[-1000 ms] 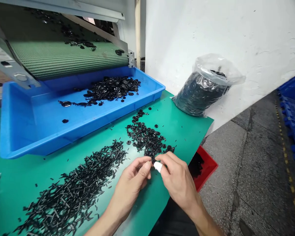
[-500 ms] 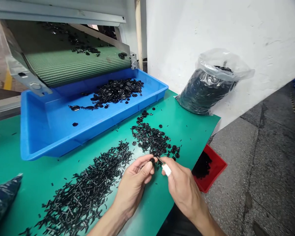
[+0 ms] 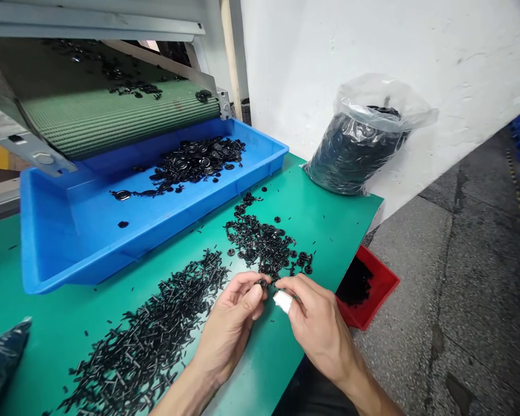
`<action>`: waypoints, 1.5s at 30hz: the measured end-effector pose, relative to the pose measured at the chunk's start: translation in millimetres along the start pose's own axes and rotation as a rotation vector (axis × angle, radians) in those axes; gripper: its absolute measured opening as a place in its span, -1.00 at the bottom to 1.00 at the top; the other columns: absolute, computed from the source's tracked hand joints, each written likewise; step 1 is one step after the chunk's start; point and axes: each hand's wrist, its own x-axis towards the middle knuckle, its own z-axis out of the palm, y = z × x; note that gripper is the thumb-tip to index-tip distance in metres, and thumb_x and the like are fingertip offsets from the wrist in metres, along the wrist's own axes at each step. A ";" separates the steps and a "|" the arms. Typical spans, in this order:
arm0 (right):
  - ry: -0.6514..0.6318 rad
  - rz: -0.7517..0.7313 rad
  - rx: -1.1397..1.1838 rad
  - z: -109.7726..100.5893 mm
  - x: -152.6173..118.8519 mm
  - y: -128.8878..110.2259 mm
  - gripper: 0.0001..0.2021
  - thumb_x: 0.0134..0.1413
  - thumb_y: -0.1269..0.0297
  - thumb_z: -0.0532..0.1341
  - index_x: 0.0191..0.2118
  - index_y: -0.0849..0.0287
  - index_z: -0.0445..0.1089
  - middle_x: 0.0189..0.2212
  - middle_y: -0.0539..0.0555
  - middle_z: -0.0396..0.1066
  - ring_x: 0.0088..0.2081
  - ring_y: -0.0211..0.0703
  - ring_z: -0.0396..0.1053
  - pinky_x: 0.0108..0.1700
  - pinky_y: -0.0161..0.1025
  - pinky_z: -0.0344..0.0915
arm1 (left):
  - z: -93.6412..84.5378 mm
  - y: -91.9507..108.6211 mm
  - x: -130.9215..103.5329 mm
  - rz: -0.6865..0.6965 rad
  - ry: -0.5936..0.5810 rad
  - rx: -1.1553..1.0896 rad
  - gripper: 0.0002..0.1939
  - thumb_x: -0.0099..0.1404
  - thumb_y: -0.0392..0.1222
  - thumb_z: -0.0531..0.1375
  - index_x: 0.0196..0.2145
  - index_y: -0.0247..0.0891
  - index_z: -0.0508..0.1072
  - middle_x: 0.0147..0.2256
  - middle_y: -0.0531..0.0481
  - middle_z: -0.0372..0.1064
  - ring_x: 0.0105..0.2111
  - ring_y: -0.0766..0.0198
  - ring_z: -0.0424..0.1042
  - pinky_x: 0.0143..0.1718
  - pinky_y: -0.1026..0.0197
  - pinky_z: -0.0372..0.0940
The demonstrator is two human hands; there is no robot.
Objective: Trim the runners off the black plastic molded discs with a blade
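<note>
My left hand (image 3: 231, 318) is closed, pinching a small round black plastic part (image 3: 262, 283) between thumb and fingertips. Just to its right, my right hand (image 3: 318, 323) has its index finger and thumb drawn together. A white wrap (image 3: 283, 301) covers the right thumb tip. Whatever lies between those right fingertips is too small to name. Behind both hands is a pile of small black wheel-like parts with stems (image 3: 264, 242) on the green table. Left of my left hand spreads a long heap of short black sticks (image 3: 156, 329).
A blue tray (image 3: 156, 245) holds black plastic parts below a green conveyor belt (image 3: 112, 124). An open clear bag of black parts (image 3: 355, 150) leans against the white wall. A red bin (image 3: 379, 292) sits beyond the table's right edge. Another bag (image 3: 2, 358) lies at the left.
The view has shifted slightly. My right fingertips have drawn a little away from the part in my left hand, which keeps its hold while the part has turned somewhat.
</note>
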 end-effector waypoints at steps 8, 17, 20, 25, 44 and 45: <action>0.040 -0.020 0.063 2.0 7.4 -3.9 -0.65 0.08 0.60 0.05 -0.19 0.10 0.49 -0.34 0.01 0.42 -0.29 -0.25 0.39 -0.23 -0.36 0.31 | -0.4 0.1 -1.5 -0.042 -0.017 0.043 -0.74 0.05 -0.16 0.45 -0.30 -0.22 0.52 -0.44 0.10 0.26 -0.47 0.42 0.18 -0.46 0.41 0.13; -0.011 -0.109 0.012 -0.5 4.3 2.6 -0.49 0.04 0.64 -0.08 0.09 0.21 0.30 -0.15 0.13 0.41 -0.11 -0.15 0.40 -0.09 -0.23 0.36 | -0.9 0.2 0.3 -0.036 -0.062 0.046 -0.74 0.13 -0.21 0.41 -0.20 -0.26 0.54 -0.35 -0.01 0.41 -0.43 0.40 0.27 -0.48 0.40 0.15; -0.035 -0.114 -0.053 -3.5 -1.5 1.6 -0.57 0.13 0.60 -0.08 0.03 0.21 0.32 -0.23 0.12 0.47 -0.21 -0.13 0.45 -0.21 -0.24 0.38 | -1.5 -1.0 0.3 -0.060 -0.019 0.037 -0.67 0.11 -0.22 0.42 -0.14 -0.27 0.56 -0.29 -0.06 0.48 -0.40 0.39 0.33 -0.38 0.39 0.23; 0.020 -0.140 -0.247 0.7 -14.6 -2.0 -0.65 0.22 0.55 -0.08 0.00 0.21 0.33 -0.29 0.12 0.49 -0.28 -0.06 0.48 -0.30 -0.20 0.36 | 2.5 -1.6 -1.3 -0.027 0.031 0.034 -0.76 0.08 -0.20 0.44 -0.27 -0.27 0.59 -0.41 -0.03 0.50 -0.48 0.43 0.31 -0.36 0.40 0.24; 0.071 -0.162 -0.344 14.6 -18.2 -11.4 -0.65 0.26 0.53 -0.09 0.03 0.26 0.32 -0.33 0.15 0.41 -0.31 -0.03 0.45 -0.31 -0.14 0.39 | 1.6 -5.8 -1.3 0.053 0.038 0.066 -0.77 0.03 -0.19 0.46 -0.33 -0.25 0.57 -0.25 0.00 0.48 -0.45 0.42 0.24 -0.39 0.39 0.23; 0.075 -0.160 -0.348 15.2 -18.6 -11.4 -0.65 0.25 0.54 -0.08 0.03 0.25 0.32 -0.32 0.15 0.41 -0.31 -0.03 0.45 -0.31 -0.14 0.38 | 1.6 -6.0 -1.3 0.052 0.044 0.063 -0.77 0.03 -0.19 0.46 -0.34 -0.25 0.57 -0.24 0.00 0.48 -0.47 0.43 0.22 -0.40 0.39 0.23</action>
